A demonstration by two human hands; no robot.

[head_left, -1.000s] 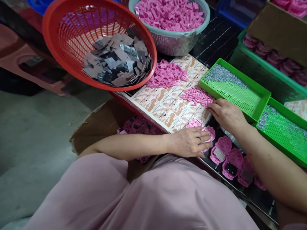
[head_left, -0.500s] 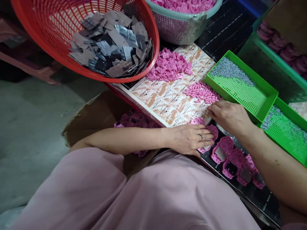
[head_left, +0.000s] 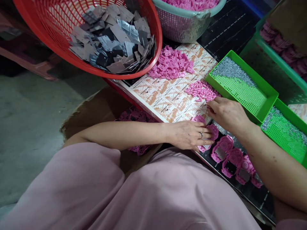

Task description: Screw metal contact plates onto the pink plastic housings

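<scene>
My left hand [head_left: 189,135], a ring on one finger, lies with its fingers stretched over pink plastic casings [head_left: 213,131] at the table's near edge. It covers much of them. Close beyond it, my right hand [head_left: 227,114] is closed in a pinch; what its fingertips hold is too small and hidden to make out. Just past those fingertips lies a heap of small pink bead-like pieces [head_left: 201,91]. To the right, more pink casings [head_left: 223,148] with grey or black plates in them stand in a row along the edge.
A red basket [head_left: 96,68] of metal plates overhangs the table's left end. Behind are a pile of pink parts [head_left: 171,64] and a pale green basket [head_left: 182,27]. Green trays [head_left: 242,92] of small metal pieces sit at right. A cardboard box [head_left: 79,119] stands below.
My right hand has shifted slightly left, towards the left hand. My left hand stays on the pink casings. The whole view has tilted a little.
</scene>
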